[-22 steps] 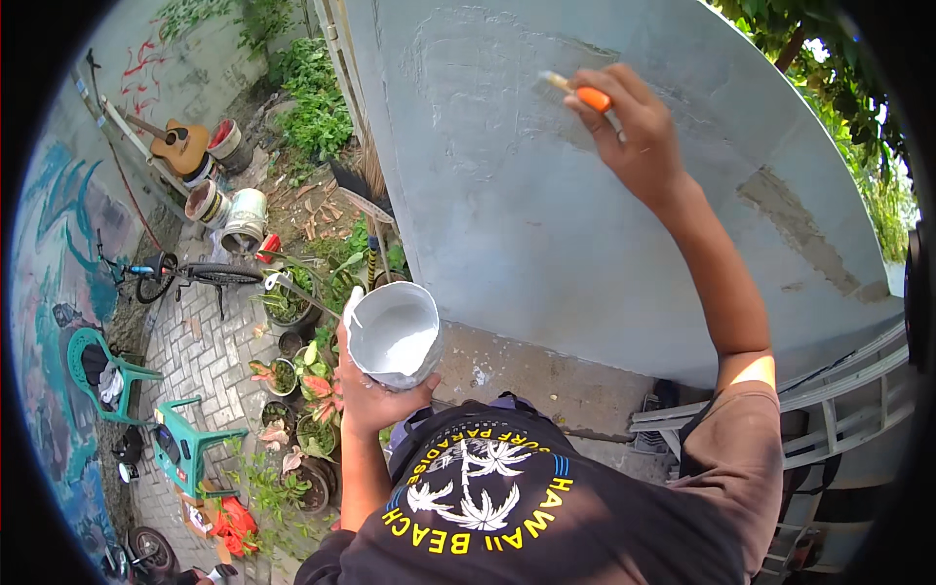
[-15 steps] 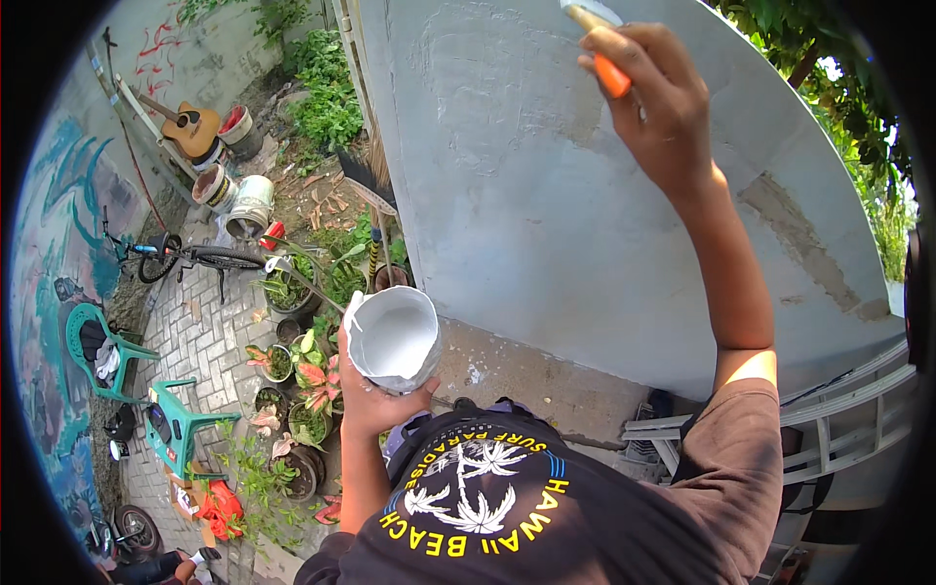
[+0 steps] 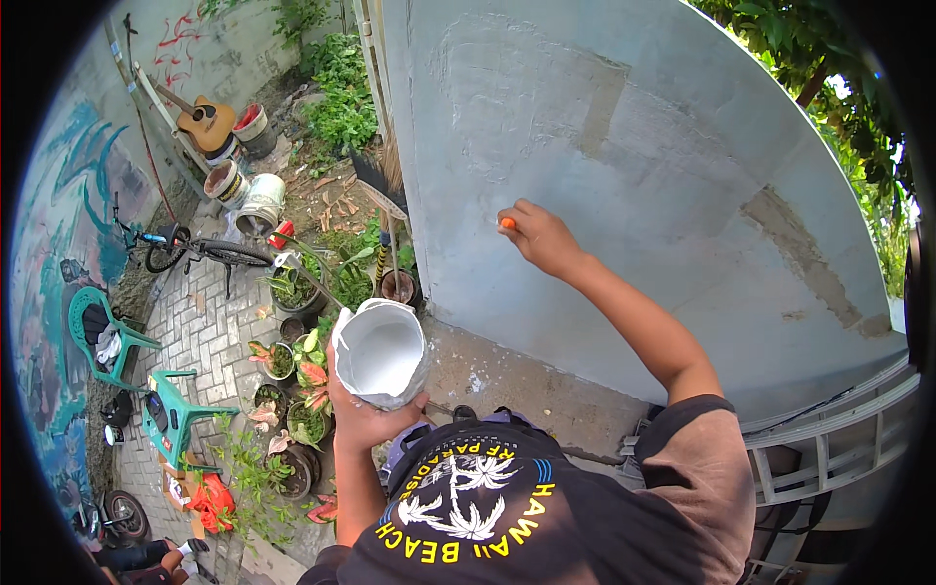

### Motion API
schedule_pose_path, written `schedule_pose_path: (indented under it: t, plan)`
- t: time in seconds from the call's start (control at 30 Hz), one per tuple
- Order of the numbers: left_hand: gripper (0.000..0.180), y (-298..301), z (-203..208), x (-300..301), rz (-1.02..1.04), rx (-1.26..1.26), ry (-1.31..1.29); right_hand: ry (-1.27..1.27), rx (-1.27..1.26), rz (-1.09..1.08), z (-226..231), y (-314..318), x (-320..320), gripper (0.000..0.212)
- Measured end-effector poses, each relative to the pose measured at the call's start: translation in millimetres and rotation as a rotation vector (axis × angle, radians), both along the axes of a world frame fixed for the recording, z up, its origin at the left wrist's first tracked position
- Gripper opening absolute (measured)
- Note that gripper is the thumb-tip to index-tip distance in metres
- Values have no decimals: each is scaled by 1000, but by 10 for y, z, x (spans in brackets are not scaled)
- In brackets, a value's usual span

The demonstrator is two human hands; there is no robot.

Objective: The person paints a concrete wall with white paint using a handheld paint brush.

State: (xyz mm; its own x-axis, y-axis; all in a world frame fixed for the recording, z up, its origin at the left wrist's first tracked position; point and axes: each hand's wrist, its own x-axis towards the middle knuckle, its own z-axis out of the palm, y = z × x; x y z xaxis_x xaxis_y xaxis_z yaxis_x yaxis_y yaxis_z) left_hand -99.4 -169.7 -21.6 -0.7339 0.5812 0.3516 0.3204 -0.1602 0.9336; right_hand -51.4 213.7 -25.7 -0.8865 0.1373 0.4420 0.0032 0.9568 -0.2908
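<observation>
Over there, the left hand (image 3: 369,421) cups a ragged-rimmed tub (image 3: 413,378) of white paint (image 3: 382,365); if it tilted while the right hand (image 3: 542,240) grips the orange-handled brush (image 3: 507,223) by the wall (image 3: 624,302), paint could spill.

The one fisheye view looks from the person's head, steeply downward and forward: the black T-shirt (image 3: 595,522) is very near below, the grey plastered wall (image 3: 634,283) ahead, the paved yard (image 3: 200,317) farther at left.
</observation>
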Motion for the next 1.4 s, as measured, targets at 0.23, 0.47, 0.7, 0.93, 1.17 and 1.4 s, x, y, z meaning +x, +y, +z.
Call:
schedule_pose_path:
  t: [0.23, 0.47, 0.7, 0.93, 1.17, 1.4]
  plan:
    - [121, 17, 1, -65, 7, 33, -15, 283, 349, 24, 2205, 190, 88, 20]
    - [122, 107, 30, -101, -30, 15, 27, 533, 722, 80, 3034, -122, 261, 19]
    - [118, 97, -54, -34, -149, -3, -37, 218, 293, -44, 760, -67, 330, 24]
    - [119, 6, -56, 25, -127, -15, 13, -34, -175, -40, 22, 18, 139, 13]
    - [122, -34, -82, 23, -72, 49, -8, 218, 205, 70, 2145, 212, 45, 16]
    - [120, 71, -117, 10, -53, 79, -43, 557, 616, 193, 3374, -103, 169, 15]
